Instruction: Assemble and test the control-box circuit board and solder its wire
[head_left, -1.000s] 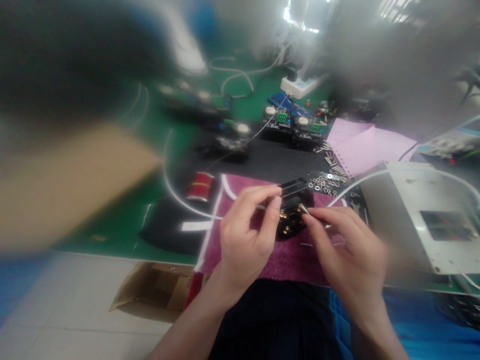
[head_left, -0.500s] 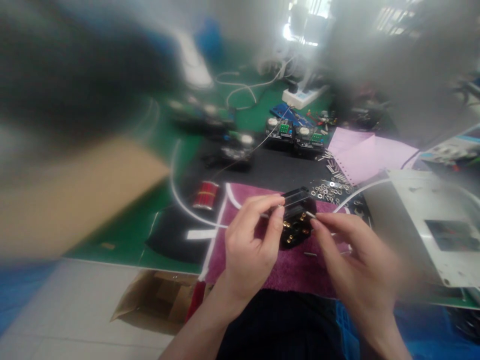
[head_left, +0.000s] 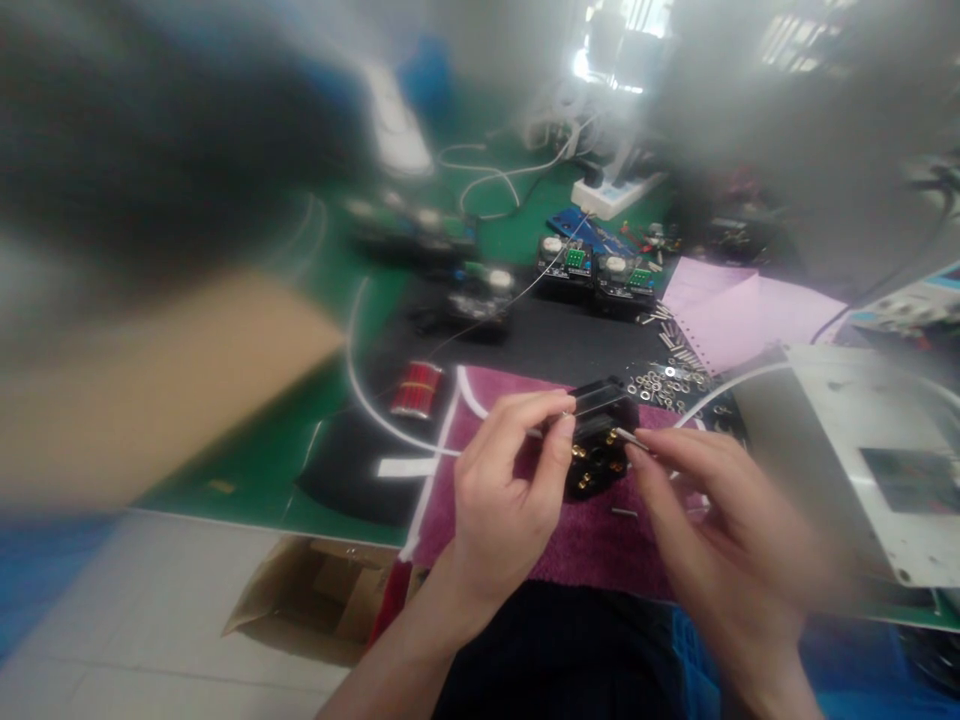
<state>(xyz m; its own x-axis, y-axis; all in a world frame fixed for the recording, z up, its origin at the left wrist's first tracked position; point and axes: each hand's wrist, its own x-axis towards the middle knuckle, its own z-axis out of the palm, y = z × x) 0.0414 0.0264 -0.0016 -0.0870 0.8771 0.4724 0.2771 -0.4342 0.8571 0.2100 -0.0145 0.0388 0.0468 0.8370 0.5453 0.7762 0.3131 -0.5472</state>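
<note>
My left hand [head_left: 504, 480] grips a small black part [head_left: 596, 440] with brass-coloured studs, thumb and fingers closed on its left side over a maroon cloth [head_left: 585, 540]. My right hand [head_left: 712, 510] pinches a thin silver pin [head_left: 628, 436], its tip touching the part's right side. Both hands hover just above the cloth near the bench's front edge.
Loose washers and screws [head_left: 664, 382] lie behind the part. A pink sheet [head_left: 742, 305], a white metal box [head_left: 847, 450], a red spool [head_left: 415, 389], black modules [head_left: 592, 268], a white power strip [head_left: 615, 192] and white cable [head_left: 360, 380] sit on the green bench. A cardboard box [head_left: 315, 600] lies below.
The view shifted slightly; my hands sit a little lower right. My right hand brought the pin closer against the black part. My left hand keeps its grip.
</note>
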